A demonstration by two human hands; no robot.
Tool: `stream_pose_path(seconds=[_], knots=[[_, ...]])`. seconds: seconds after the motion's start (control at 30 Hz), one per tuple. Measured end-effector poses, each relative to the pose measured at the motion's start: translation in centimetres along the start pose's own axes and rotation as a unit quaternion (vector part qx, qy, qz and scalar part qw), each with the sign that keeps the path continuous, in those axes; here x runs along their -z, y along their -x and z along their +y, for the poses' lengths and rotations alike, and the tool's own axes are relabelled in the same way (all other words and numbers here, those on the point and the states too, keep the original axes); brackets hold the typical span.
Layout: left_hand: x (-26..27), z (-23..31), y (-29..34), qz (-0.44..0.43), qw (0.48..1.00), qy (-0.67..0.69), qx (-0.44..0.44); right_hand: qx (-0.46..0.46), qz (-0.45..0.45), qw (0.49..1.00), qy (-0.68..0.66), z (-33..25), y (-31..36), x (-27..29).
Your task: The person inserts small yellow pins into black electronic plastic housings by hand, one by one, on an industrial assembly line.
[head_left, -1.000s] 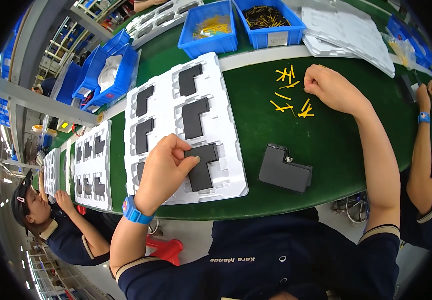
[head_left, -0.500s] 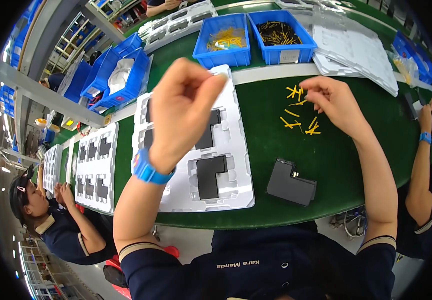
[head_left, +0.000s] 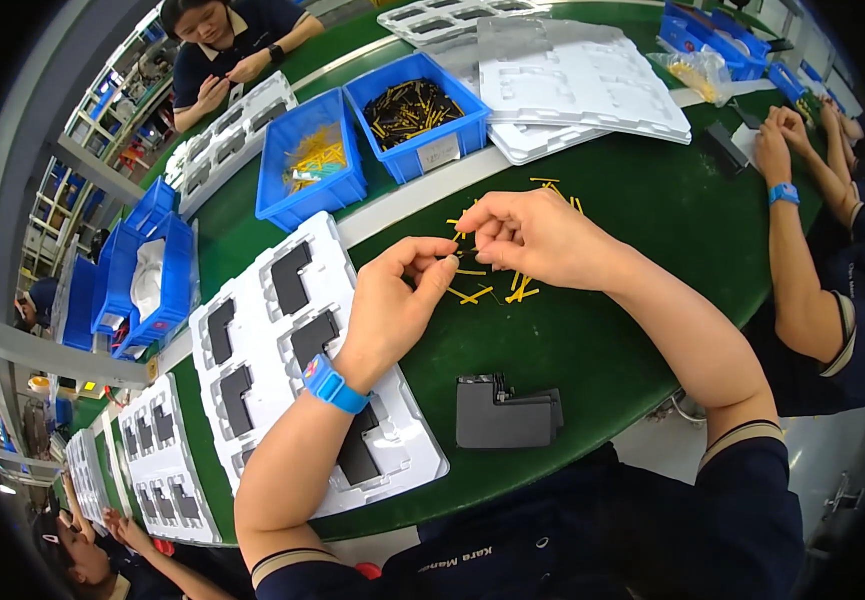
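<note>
Above the green table, my left hand (head_left: 397, 300) and my right hand (head_left: 542, 240) meet, each closed in a pinch. A thin, small strip (head_left: 466, 252) shows between their fingertips; its exact kind is too small to tell. Just below and behind the hands lie scattered yellow strips (head_left: 522, 290), partly covered by my right hand. Nearer the table's front edge rests a stack of black L-shaped parts (head_left: 504, 418), touched by neither hand. The white moulded tray (head_left: 417, 455) under my left forearm carries several black L-shaped parts (head_left: 290, 280).
Two blue bins, one with yellow strips (head_left: 270, 190) and one with black-and-yellow pieces (head_left: 477, 125), stand beyond the hands. Stacked white trays (head_left: 582, 85) lie at the far right. Another filled tray (head_left: 167, 460) is at the left. Co-workers sit on both sides and opposite.
My hands have come together from wide apart, the left dropping from in front of the bins. The view has turned, shifting the table's contents leftward.
</note>
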State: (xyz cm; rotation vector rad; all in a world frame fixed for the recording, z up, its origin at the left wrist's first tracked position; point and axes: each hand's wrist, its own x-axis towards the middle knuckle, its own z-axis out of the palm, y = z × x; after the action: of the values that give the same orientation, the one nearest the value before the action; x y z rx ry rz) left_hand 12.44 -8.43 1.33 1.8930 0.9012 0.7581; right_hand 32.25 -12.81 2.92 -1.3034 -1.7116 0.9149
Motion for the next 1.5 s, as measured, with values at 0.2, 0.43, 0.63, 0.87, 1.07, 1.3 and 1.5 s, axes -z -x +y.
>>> stream_pose_path(seconds=[0.2,0.43,0.63,0.87,1.07,1.3,1.5], knots=[[-0.1,-0.5,0.2,-0.045,0.998,0.018,0.034,-0.005,-0.029,0.999,-0.011,-0.3,0.1,-0.2],[-0.2,-1.0,0.7,-0.035,0.998,0.02,0.04,-0.031,-0.088,0.992,-0.088,-0.6,0.3,-0.7],[-0.5,-0.2,0.8,-0.006,0.999,-0.032,0.024,-0.013,-0.006,0.987,-0.158,0.1,0.1,-0.5],[1.5,3.3,1.4,-0.09,0.945,-0.308,-0.058,-0.01,0.125,0.978,-0.164,1.1,-1.1,0.5],[2.4,8.6,5.2,-0.307,0.847,-0.405,-0.154,0.0,0.093,0.988,-0.127,1.0,-0.7,-0.1],[1.2,8.8,6.2,-0.317,0.819,-0.455,-0.148,0.006,0.06,0.993,-0.102,0.8,-0.4,-0.4],[1.5,9.0,5.5,-0.266,0.853,-0.399,-0.207,0.037,0.117,0.989,-0.084,1.1,-0.6,-0.7]])
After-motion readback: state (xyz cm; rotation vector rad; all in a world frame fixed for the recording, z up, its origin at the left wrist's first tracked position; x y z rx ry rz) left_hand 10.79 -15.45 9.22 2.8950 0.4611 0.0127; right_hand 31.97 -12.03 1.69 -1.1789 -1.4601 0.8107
